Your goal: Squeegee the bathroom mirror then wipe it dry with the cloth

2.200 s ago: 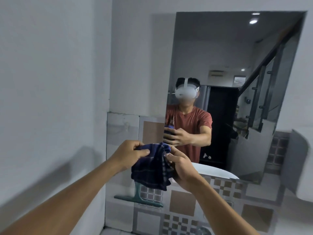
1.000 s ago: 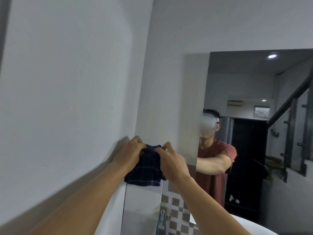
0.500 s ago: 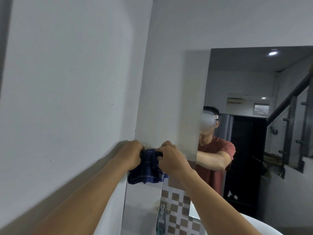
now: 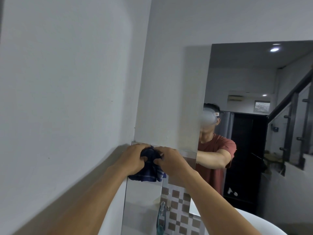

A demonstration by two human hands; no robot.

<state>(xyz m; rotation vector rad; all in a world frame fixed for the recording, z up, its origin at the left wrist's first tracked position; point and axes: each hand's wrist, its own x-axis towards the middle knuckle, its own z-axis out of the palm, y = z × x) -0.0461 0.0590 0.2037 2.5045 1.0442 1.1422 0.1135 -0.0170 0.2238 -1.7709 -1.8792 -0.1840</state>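
A dark blue checked cloth (image 4: 149,173) is bunched between my left hand (image 4: 135,158) and my right hand (image 4: 171,160). Both hands grip it from either side, in front of the tiled wall left of the mirror. The large mirror (image 4: 254,116) fills the right of the view, and its left edge runs just to the right of my hands. It reflects a person in a red shirt with an arm stretched forward. A teal squeegee (image 4: 160,219) hangs on the tiled wall below my hands, seen nearly edge-on.
A plain white side wall (image 4: 67,82) stands close on the left, meeting the tiled wall (image 4: 177,217) at a corner. The white basin rim (image 4: 254,221) curves along the bottom right. The mirror reflects a dark doorway and a stair railing.
My hands have gathered the cloth tighter, so less of it hangs below them. Since the earliest frame, the view has turned up and left, away from the basin.
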